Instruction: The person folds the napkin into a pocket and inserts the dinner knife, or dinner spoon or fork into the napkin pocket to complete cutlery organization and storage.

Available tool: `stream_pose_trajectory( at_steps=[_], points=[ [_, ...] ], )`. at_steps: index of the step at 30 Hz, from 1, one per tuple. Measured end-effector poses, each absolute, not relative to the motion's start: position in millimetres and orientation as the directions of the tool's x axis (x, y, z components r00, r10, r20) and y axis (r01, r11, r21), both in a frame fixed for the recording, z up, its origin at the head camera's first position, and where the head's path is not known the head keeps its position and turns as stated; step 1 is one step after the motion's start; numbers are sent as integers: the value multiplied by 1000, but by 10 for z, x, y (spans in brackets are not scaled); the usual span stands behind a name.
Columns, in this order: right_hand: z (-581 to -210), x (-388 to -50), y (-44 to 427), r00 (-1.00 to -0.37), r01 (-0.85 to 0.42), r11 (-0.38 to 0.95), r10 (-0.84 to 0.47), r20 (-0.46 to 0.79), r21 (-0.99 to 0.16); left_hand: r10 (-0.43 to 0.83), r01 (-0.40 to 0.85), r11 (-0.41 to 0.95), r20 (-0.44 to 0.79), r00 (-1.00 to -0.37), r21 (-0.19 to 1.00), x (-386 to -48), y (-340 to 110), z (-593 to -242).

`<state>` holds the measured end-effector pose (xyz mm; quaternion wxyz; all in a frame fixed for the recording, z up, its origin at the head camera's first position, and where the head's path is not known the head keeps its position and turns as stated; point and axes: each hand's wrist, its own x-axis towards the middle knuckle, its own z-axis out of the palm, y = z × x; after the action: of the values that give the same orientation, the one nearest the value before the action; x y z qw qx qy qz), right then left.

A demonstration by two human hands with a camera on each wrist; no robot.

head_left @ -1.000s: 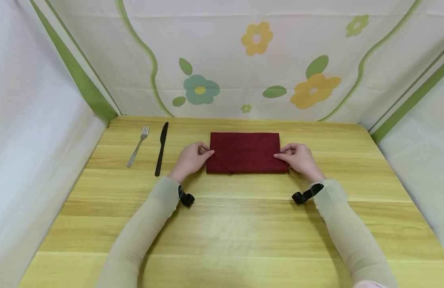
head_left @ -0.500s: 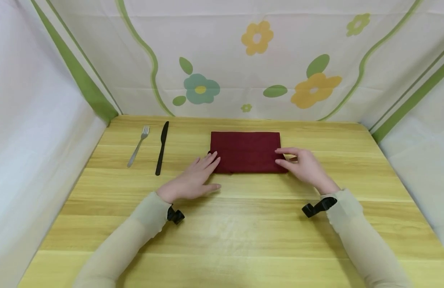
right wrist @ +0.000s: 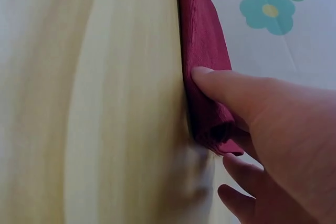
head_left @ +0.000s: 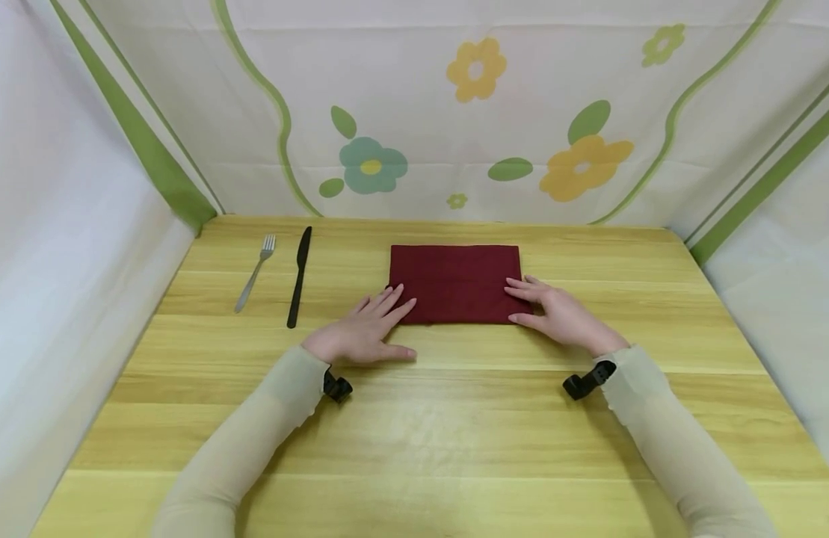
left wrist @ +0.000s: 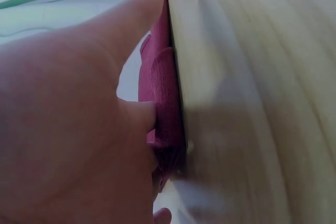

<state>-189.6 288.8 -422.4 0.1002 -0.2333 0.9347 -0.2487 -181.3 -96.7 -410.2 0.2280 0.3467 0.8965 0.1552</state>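
Note:
A dark red folded cloth [head_left: 454, 280] lies as a flat rectangle on the wooden table in the head view. My left hand [head_left: 362, 332] rests on its front left corner with straight, spread fingers, the thumb out over the bare wood. At the right end, my right hand [head_left: 565, 317] touches the cloth with extended fingers and has its thumb at the front corner. The right wrist view shows that thumb [right wrist: 226, 85] against the thick folded front edge of the cloth [right wrist: 202, 40]. Layers show at the cloth's end. The left palm hides part of the cloth [left wrist: 168, 98].
A silver fork [head_left: 255, 274] and a black knife [head_left: 298, 278] lie side by side, left of the cloth. The wooden table [head_left: 421, 441] ends at a white curtain [head_left: 441, 127] printed with flowers; more white fabric hangs at both sides.
Both hands have let go of their pinch on the cloth's ends. The left fingers have spread flat onto its front corner; the right fingers have straightened onto the right end. The cloth stays put.

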Motion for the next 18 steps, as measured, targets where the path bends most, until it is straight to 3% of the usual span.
stream_pose_trajectory(
  at_steps=[7,18],
  points=[
    [-4223,-1875,2906,-848,-408,774,-518,-112,-484,695,560,708,-285,-660,431,-1795,-989,-4132],
    [-4245,-1687,2881,-857,-398,750,-509,-78,-528,698,586,702,-229,-678,405,-1704,-1023,-4371]
  ],
)
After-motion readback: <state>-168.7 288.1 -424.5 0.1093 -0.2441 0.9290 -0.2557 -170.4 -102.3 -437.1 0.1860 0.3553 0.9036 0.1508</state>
